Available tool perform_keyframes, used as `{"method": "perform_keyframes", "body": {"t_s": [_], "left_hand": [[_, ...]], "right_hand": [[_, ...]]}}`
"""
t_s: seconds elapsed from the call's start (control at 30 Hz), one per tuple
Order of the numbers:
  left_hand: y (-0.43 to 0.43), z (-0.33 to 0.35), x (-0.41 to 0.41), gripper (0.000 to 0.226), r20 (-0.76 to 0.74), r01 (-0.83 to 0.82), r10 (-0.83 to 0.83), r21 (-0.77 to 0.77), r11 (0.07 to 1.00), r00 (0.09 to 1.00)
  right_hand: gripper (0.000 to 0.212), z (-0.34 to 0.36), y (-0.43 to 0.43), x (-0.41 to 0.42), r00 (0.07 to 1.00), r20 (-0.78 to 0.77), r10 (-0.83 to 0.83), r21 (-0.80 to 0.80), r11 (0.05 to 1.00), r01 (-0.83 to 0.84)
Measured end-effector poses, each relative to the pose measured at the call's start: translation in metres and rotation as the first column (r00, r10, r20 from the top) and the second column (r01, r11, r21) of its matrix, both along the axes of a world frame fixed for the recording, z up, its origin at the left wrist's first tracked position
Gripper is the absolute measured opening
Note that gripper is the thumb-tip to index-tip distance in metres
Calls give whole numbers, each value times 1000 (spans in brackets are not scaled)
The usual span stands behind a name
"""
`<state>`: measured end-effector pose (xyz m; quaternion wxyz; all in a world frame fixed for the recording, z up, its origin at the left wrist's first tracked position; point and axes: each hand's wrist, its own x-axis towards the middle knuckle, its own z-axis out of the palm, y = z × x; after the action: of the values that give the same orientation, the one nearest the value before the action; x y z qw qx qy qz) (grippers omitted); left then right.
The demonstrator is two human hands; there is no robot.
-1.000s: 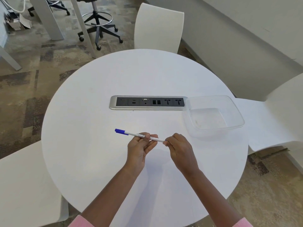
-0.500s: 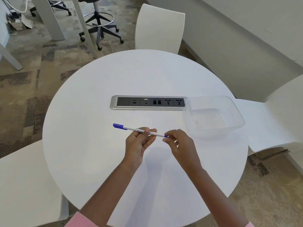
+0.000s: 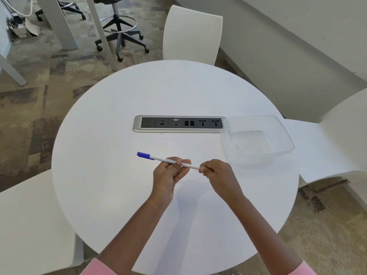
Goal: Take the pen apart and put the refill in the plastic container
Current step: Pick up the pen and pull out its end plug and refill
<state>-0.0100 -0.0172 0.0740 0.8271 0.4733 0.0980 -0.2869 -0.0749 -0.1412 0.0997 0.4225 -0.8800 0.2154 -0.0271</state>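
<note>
A white pen (image 3: 161, 159) with a blue cap on its left end is held level above the round white table (image 3: 111, 175). My left hand (image 3: 168, 175) grips the barrel near its middle, thumb on top. My right hand (image 3: 217, 172) pinches the pen's right end, which is hidden inside the fingers. A clear plastic container (image 3: 258, 139) stands to the right of the hands near the table's right edge; nothing shows inside it.
A silver power and socket strip (image 3: 178, 124) is set into the table's middle, touching the container's left rim. White chairs stand at the far side (image 3: 192, 34), at the right (image 3: 327, 147) and at the near left (image 3: 29, 225).
Both hands with the pen rose slightly, then settled; the blue tip seen at the pen's right end half a second ago is now covered by my right fingers.
</note>
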Motion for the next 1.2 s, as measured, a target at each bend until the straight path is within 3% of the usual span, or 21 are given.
{"method": "perform_keyframes", "body": {"t_s": [0.1,0.2,0.33,0.4,0.47,0.7,0.83,1.03,1.13,1.2], "left_hand": [[0,0,0,13,-21,-20,20,-14,1000,1000],[2,1,0,13,-40,-37,36,-30,999,999],[2,2,-3,11,-46,-32,30,-30,999,998],[2,2,-4,11,-47,-23,22,-27,999,999],[3,2,-4,12,-41,-15,15,-18,1000,999],[6,2,-4,12,-28,-14,14,-8,1000,1000],[6,2,-3,12,-53,-48,47,-22,999,998],[5,2,-4,12,-53,-43,42,-22,999,998],[5,2,-5,13,-43,-31,30,-10,999,999],[5,2,-5,14,-30,-23,23,-2,1000,999]], "right_hand": [[21,4,-1,2,999,-39,23,72,997,-20],[8,3,2,-2,997,52,49,-78,996,-45],[11,0,5,-8,986,110,126,-310,947,-86],[12,0,5,-9,981,110,157,-353,929,-109],[14,1,5,-8,985,81,153,-314,942,-121],[22,5,0,-4,994,-54,94,76,993,-90],[7,3,3,-7,997,62,49,-30,998,-47],[12,1,5,-10,980,126,157,-335,936,-106],[14,1,4,-7,986,66,156,-306,943,-129],[16,1,2,-4,993,15,121,-187,976,-116]]}}
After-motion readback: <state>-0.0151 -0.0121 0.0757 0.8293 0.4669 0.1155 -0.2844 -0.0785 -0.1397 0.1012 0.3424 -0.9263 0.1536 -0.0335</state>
